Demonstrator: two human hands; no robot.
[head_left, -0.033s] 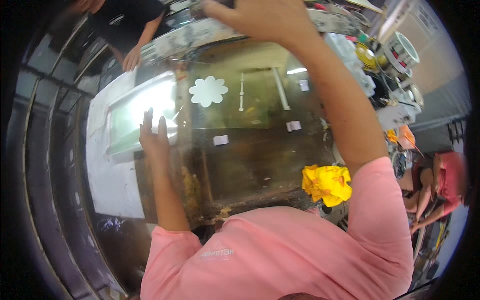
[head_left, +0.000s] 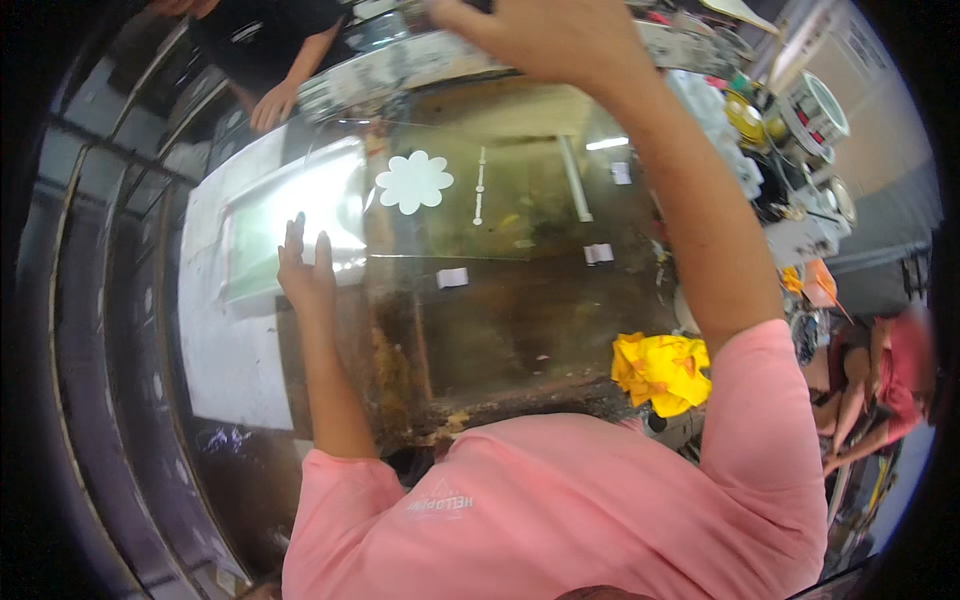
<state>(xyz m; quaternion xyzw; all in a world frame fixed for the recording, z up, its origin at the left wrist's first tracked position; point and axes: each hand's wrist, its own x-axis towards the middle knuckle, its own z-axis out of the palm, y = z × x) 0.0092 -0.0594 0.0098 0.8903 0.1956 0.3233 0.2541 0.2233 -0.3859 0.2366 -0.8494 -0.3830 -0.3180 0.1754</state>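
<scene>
My left hand (head_left: pixel 308 268) is open, its fingers stretched over the near right part of a glossy translucent panel (head_left: pixel 250 262) with strong glare. Whether it presses on the panel I cannot tell. Right of it lies a clear sheet (head_left: pixel 395 240) bearing a white flower shape (head_left: pixel 415 183) and a thin white bar with small round knobs (head_left: pixel 480 187). At the top, my right hand (head_left: pixel 545 38) reaches over a stained pale beam (head_left: pixel 420 60). Its thumb points left, and its other fingers are cut off, so a grip cannot be made out.
A white strip (head_left: pixel 575 180) and small white tabs (head_left: pixel 453 278) lie on the dark, stained table (head_left: pixel 500 340). A crumpled yellow cloth (head_left: pixel 660 372) sits at right. Cans and tubs (head_left: pixel 815 110) crowd the far right. A co-worker's hand (head_left: pixel 273 106) is at upper left; another person (head_left: pixel 880 385) is at right.
The clear sheet with the flower shape and knobbed bar has slid slightly left against the table's tabs. My left hand has moved left with it. The whole view has shifted a little.
</scene>
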